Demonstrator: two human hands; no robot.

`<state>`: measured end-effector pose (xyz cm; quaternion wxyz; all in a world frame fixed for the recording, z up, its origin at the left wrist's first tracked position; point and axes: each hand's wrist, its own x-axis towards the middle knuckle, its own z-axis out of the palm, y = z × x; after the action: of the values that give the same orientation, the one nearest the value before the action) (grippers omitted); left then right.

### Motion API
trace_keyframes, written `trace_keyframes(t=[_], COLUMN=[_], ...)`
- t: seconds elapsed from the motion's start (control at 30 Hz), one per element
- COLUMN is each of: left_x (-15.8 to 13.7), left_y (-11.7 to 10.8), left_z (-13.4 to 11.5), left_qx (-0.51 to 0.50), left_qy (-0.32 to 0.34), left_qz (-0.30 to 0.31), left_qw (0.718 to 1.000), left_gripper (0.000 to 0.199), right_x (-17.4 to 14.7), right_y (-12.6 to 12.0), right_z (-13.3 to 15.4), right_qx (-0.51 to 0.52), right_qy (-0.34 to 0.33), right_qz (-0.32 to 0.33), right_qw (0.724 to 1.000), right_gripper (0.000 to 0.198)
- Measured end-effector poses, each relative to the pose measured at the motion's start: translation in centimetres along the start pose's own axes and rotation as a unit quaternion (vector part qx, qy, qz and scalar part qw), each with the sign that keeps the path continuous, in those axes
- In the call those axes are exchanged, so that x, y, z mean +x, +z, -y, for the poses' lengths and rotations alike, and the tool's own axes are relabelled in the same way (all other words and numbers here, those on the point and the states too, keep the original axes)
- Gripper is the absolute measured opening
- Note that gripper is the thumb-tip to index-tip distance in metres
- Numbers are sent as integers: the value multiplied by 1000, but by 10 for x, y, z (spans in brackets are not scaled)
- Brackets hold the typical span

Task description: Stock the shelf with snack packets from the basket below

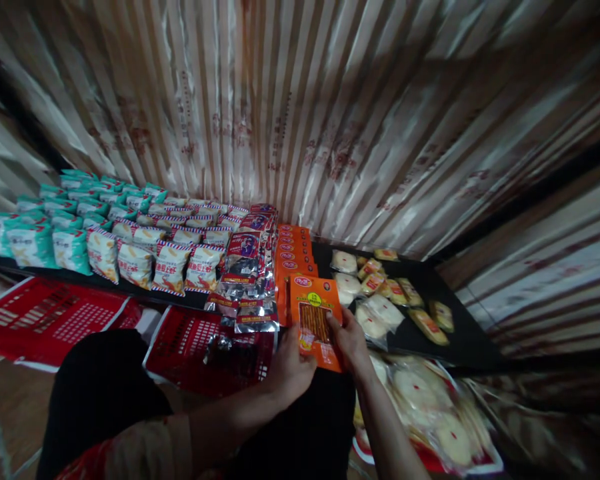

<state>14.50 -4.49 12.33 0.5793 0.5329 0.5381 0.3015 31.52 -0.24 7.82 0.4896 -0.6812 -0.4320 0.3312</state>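
Note:
An orange snack packet (314, 293) with a clear window showing brown sticks is held upright over the near edge of the black shelf. My left hand (293, 363) grips its lower left side, and my right hand (351, 337) pinches the right side with the thumb across the front. Just behind it, similar orange packets (294, 248) stand in an overlapping row. To their left are stacked dark red and silver packets (243, 257). Beyond my right hand lie wrapped white round cakes (347, 287) and small yellow packs (393, 292).
Rows of teal bags (33, 243) and white striped-edge bags (171, 265) fill the left of the black shelf (460, 337). Below are red baskets (185, 340), one at right holding wrapped white round cakes (420, 387). A pleated curtain (260, 100) hangs behind.

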Motion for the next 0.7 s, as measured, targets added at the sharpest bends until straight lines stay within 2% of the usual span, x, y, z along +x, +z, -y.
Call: trace_keyframes(t=[0.07, 0.17, 0.37, 0.5, 0.7], left_x=[4, 12, 18, 13, 13], left_y=[4, 10, 19, 19, 16], left_z=[0, 8, 28, 27, 32], left_qx=[41, 70, 8, -3, -35], left_qy=[8, 13, -8, -29, -64], left_qz=[2, -35, -81, -90, -104], left_qw=[999, 997, 997, 995, 992], left_gripper=[61, 53, 57, 61, 64], right_x=[7, 14, 20, 23, 26], right_y=[0, 3, 13, 18, 30], right_z=[-3, -6, 0, 10, 12], right_qx=[-29, -83, -145, -202, -223], right_qy=[-8, -7, -28, -36, -63], right_qz=[4, 7, -12, -11, -10], right_qw=[1000, 997, 989, 979, 973], right_gripper=[49, 49, 51, 54, 56])
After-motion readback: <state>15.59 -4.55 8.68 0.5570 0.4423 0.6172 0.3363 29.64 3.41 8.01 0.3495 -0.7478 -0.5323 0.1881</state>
